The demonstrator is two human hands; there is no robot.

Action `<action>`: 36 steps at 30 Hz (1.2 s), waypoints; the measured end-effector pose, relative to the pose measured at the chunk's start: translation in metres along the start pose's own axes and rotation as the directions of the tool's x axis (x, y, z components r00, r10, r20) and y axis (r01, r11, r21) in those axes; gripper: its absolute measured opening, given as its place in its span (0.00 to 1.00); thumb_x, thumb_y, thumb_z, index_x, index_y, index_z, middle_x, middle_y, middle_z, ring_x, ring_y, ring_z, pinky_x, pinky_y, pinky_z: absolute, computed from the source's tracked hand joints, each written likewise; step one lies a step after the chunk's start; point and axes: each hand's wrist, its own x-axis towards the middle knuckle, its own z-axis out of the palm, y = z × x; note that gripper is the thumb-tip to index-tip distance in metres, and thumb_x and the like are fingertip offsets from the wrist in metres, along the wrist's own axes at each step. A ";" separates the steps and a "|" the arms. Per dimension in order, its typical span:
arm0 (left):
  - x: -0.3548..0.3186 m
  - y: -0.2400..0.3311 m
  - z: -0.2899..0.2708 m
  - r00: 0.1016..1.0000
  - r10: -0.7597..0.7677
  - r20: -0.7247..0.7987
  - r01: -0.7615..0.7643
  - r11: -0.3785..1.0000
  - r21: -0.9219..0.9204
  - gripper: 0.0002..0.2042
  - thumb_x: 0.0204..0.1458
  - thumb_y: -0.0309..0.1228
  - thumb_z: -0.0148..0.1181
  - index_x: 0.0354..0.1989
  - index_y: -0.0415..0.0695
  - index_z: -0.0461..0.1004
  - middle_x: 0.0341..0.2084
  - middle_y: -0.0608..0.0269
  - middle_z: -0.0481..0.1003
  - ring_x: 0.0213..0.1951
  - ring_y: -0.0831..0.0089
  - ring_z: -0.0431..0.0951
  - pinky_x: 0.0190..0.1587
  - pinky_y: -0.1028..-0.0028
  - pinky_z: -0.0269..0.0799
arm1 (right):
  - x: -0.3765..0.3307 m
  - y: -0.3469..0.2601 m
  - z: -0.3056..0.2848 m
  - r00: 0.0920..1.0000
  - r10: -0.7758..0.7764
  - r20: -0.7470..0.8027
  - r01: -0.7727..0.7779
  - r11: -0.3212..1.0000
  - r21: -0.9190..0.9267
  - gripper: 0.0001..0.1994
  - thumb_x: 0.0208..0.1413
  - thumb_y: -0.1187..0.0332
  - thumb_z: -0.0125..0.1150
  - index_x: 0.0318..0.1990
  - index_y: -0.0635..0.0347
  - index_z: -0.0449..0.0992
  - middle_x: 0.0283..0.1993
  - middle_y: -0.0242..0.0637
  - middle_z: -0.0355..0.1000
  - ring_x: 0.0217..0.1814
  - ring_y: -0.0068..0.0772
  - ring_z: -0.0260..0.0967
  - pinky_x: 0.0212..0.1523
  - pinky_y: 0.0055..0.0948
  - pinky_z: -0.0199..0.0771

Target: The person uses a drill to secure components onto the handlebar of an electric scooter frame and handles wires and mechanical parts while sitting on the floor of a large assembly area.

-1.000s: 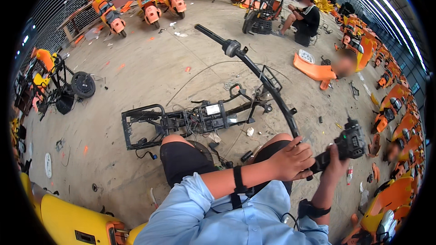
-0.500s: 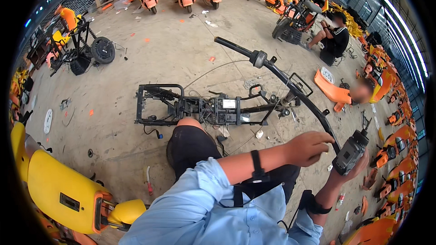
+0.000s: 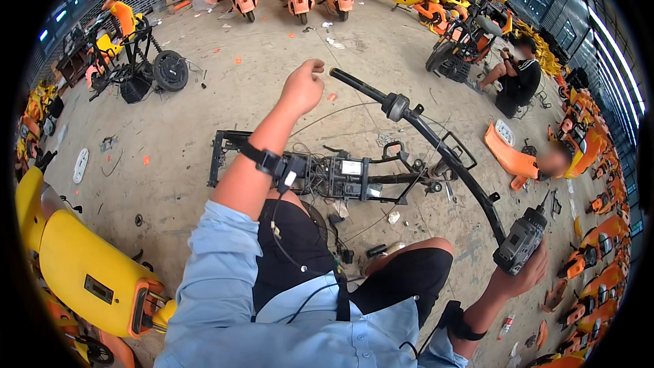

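My left hand [image 3: 304,86] is raised with its fingers loosely curled and nothing in it, just left of the far grip end of a black handlebar [image 3: 415,121]. The handlebar runs diagonally from upper centre down to the lower right. At its lower end my right hand [image 3: 523,274] grips a grey and black power drill [image 3: 519,240] pointing up at the bar. A stripped black scooter frame [image 3: 340,174] with loose wires lies on the concrete beyond my knees.
A yellow scooter body [image 3: 82,259] stands close at my lower left. Orange scooters line the far edge and the right side. A loose wheel and frame [image 3: 160,71] sit at upper left. Two people [image 3: 518,78] crouch at the right, by an orange panel [image 3: 507,157].
My left hand let go of the handlebar beside the drill and swung up and left to the bar's far grip end. The drill stays in my right hand.
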 end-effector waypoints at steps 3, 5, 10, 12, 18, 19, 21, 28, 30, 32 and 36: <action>0.028 0.006 -0.008 0.966 0.106 0.237 -0.126 0.990 0.070 0.18 0.58 0.24 0.53 0.57 0.35 0.73 0.50 0.51 0.79 0.50 0.63 0.81 0.52 0.69 0.74 | 0.000 0.001 0.002 1.000 -0.010 0.016 0.010 1.000 0.014 0.27 0.46 0.62 0.70 0.57 0.57 0.76 0.50 0.40 0.77 0.56 0.47 0.72 0.61 0.40 0.64; 0.036 0.006 -0.011 0.935 -0.009 0.355 0.033 0.998 -0.061 0.18 0.59 0.25 0.52 0.58 0.34 0.73 0.50 0.52 0.79 0.49 0.65 0.82 0.52 0.69 0.74 | -0.002 0.004 0.003 1.000 -0.019 0.011 0.019 1.000 -0.008 0.28 0.46 0.62 0.70 0.57 0.58 0.76 0.50 0.40 0.77 0.55 0.48 0.73 0.61 0.39 0.64; 0.033 0.015 -0.023 0.885 -0.111 0.453 0.193 0.971 -0.139 0.18 0.61 0.26 0.52 0.59 0.35 0.73 0.50 0.55 0.78 0.46 0.67 0.83 0.50 0.71 0.74 | 0.000 -0.002 0.003 1.000 -0.020 0.009 0.020 1.000 -0.013 0.28 0.45 0.62 0.70 0.57 0.58 0.76 0.49 0.40 0.77 0.54 0.47 0.73 0.60 0.39 0.64; 0.033 0.007 -0.020 0.878 -0.073 0.474 0.170 0.972 -0.165 0.19 0.61 0.26 0.52 0.60 0.36 0.72 0.50 0.55 0.78 0.47 0.67 0.83 0.50 0.71 0.74 | 0.002 -0.006 0.001 1.000 -0.007 0.007 0.007 1.000 0.008 0.27 0.46 0.62 0.70 0.56 0.59 0.76 0.48 0.40 0.77 0.53 0.47 0.73 0.58 0.40 0.64; 0.040 0.014 -0.014 0.866 -0.026 0.499 0.145 0.969 -0.201 0.20 0.61 0.25 0.52 0.62 0.35 0.70 0.51 0.54 0.77 0.48 0.68 0.81 0.53 0.70 0.74 | 0.002 -0.004 -0.004 1.000 -0.020 0.013 0.021 0.999 -0.032 0.26 0.47 0.62 0.69 0.55 0.61 0.76 0.48 0.40 0.77 0.52 0.47 0.73 0.57 0.39 0.65; 0.042 0.012 -0.016 0.860 -0.017 0.511 0.129 0.974 -0.186 0.21 0.61 0.25 0.52 0.62 0.34 0.70 0.51 0.54 0.77 0.48 0.68 0.81 0.53 0.70 0.74 | 0.003 -0.007 -0.003 1.000 -0.020 0.013 0.021 1.000 -0.024 0.26 0.47 0.62 0.69 0.55 0.61 0.76 0.48 0.40 0.77 0.52 0.47 0.73 0.56 0.39 0.65; 0.042 0.007 -0.020 0.844 -0.005 0.536 0.110 0.980 -0.165 0.21 0.60 0.24 0.52 0.62 0.34 0.70 0.51 0.54 0.77 0.48 0.68 0.81 0.53 0.70 0.74 | 0.003 -0.008 -0.002 1.000 -0.025 0.017 0.025 1.000 -0.015 0.26 0.47 0.61 0.69 0.55 0.61 0.76 0.48 0.40 0.77 0.52 0.46 0.73 0.56 0.39 0.65; 0.046 0.010 -0.024 0.819 -0.004 0.573 0.128 0.976 -0.176 0.20 0.58 0.24 0.53 0.60 0.33 0.72 0.47 0.55 0.79 0.46 0.70 0.82 0.52 0.71 0.75 | 0.006 -0.005 -0.001 0.999 -0.035 0.003 0.035 0.999 -0.026 0.27 0.47 0.60 0.70 0.56 0.60 0.76 0.49 0.40 0.77 0.53 0.46 0.73 0.56 0.39 0.65; 0.045 0.007 -0.023 0.829 0.002 0.559 0.134 0.970 -0.201 0.21 0.58 0.25 0.53 0.60 0.33 0.72 0.46 0.56 0.79 0.46 0.70 0.82 0.52 0.71 0.75 | 0.007 -0.005 0.001 0.999 -0.039 -0.006 0.038 0.999 -0.028 0.27 0.47 0.60 0.70 0.56 0.60 0.76 0.49 0.40 0.77 0.53 0.46 0.73 0.56 0.39 0.66; 0.044 0.005 -0.025 0.828 -0.003 0.560 0.130 0.974 -0.186 0.21 0.58 0.25 0.52 0.60 0.34 0.72 0.46 0.56 0.79 0.46 0.70 0.82 0.52 0.71 0.75 | 0.005 -0.003 0.003 1.000 -0.029 0.001 0.029 0.999 -0.025 0.27 0.47 0.60 0.70 0.56 0.60 0.76 0.48 0.40 0.77 0.53 0.46 0.73 0.56 0.39 0.66; 0.045 0.004 -0.025 0.830 0.008 0.557 0.116 0.975 -0.187 0.21 0.56 0.24 0.52 0.59 0.34 0.73 0.44 0.57 0.79 0.44 0.71 0.81 0.51 0.71 0.76 | 0.005 0.003 0.008 0.999 -0.042 -0.007 0.042 0.998 -0.037 0.27 0.47 0.61 0.69 0.55 0.61 0.76 0.48 0.41 0.77 0.53 0.46 0.73 0.58 0.40 0.65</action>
